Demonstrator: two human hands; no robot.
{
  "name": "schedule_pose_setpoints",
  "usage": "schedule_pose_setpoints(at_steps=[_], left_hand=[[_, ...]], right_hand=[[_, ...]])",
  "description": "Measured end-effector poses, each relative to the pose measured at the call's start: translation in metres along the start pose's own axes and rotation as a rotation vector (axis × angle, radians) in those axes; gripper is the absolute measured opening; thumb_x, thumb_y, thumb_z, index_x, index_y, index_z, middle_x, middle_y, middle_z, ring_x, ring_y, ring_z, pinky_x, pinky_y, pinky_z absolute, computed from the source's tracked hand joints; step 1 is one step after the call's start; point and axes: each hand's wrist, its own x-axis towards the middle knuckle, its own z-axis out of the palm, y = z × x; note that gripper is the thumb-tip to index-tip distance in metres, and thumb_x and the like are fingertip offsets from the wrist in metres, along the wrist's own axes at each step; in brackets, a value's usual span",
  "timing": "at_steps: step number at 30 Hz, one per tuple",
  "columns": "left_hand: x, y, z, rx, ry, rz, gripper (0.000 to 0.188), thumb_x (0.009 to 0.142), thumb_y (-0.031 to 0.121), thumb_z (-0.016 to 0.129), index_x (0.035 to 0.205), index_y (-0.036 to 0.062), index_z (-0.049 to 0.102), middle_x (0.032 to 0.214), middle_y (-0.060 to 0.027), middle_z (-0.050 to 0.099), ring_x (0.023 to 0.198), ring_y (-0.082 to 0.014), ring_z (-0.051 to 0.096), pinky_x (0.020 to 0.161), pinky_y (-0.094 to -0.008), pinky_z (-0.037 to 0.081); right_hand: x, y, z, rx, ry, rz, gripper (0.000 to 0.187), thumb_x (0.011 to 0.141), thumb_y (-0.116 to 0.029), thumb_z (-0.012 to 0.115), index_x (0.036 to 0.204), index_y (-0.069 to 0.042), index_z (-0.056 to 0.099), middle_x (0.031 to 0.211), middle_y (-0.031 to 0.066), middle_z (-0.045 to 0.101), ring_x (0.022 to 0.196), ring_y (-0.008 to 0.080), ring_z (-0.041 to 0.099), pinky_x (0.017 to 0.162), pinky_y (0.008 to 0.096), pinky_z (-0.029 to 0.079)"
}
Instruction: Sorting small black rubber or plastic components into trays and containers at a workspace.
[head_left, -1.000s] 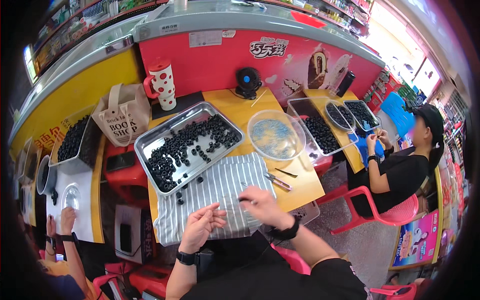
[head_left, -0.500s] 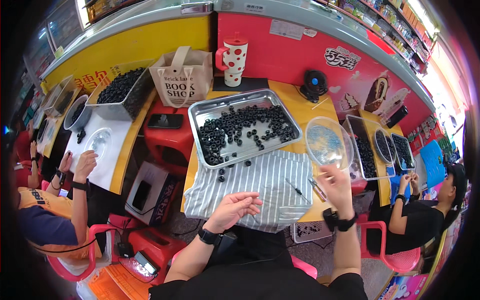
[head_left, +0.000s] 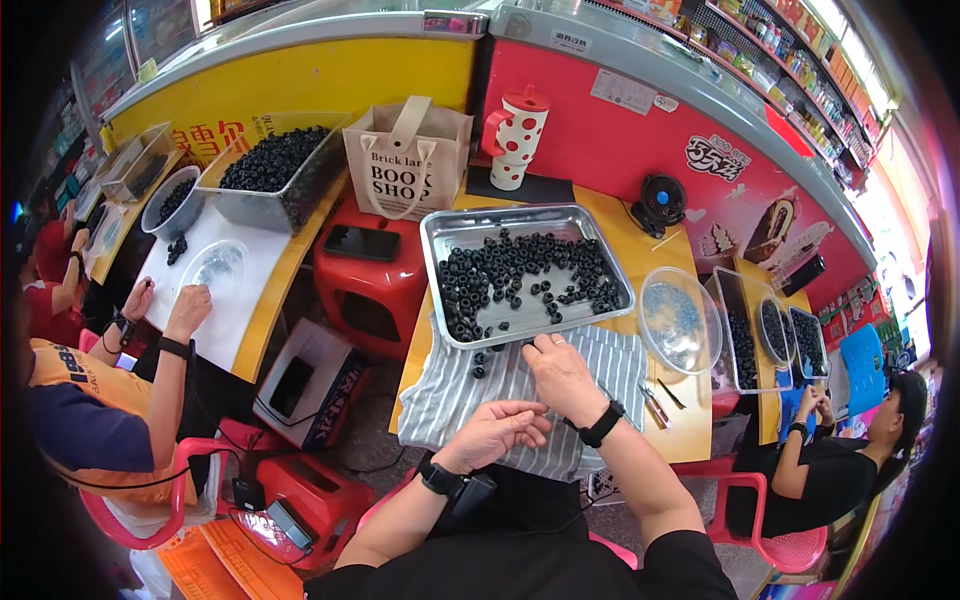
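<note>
My left hand (head_left: 500,433) hovers above the near part of a grey-and-white striped cloth (head_left: 430,400), fingers curled and thumb against them; anything inside is too small to see. My right hand (head_left: 562,375) has come over the cloth to the near rim of a metal tray (head_left: 430,240). Its fingertips are bent down and drawn together, and what they touch is hidden. Many small black ring-shaped parts (head_left: 470,290) lie in the tray. A couple of loose black rings (head_left: 478,372) rest on the cloth below the tray's near left corner.
Right of the tray is a round clear dish (head_left: 712,345) with tiny bluish pieces. A slim-handled tool (head_left: 655,408) lies on the table. Behind stand a dotted tumbler (head_left: 521,140), a small black fan (head_left: 660,202) and a canvas bag (head_left: 405,160). Co-workers sit on both sides.
My right hand has moved left from beside the round dish to the tray's near edge. The left hand stays curled over the cloth. The whole view has shifted slightly.
</note>
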Motion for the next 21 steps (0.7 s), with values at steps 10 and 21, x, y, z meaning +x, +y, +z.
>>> schedule_pose_setpoints(at_steps=[10,21], left_hand=[[-0.010,0.024,0.012,0.144,0.108,0.052,0.028,0.100,0.012,0.055,0.121,-0.0042,0.060,0.108,-0.0138,0.068,0.089,-0.0182,0.068,0.081,-0.0283,0.054],[0.026,0.126,-0.017,1.037,0.981,0.608,0.053,0.086,0.006,0.069,0.131,-0.0108,0.048,0.113,-0.0123,0.054,0.085,-0.0142,0.059,0.076,-0.0258,0.050]], right_hand=[[-0.026,0.012,-0.027,0.273,-0.046,0.083,0.016,0.079,-0.013,0.070,0.093,-0.007,0.065,0.081,0.0138,0.060,0.070,0.0304,0.063,0.061,0.0399,0.051],[0.008,0.124,-0.051,0.273,0.328,0.394,0.017,0.079,-0.011,0.067,0.093,-0.001,0.067,0.083,0.0153,0.061,0.075,0.0326,0.061,0.070,0.0416,0.048]])
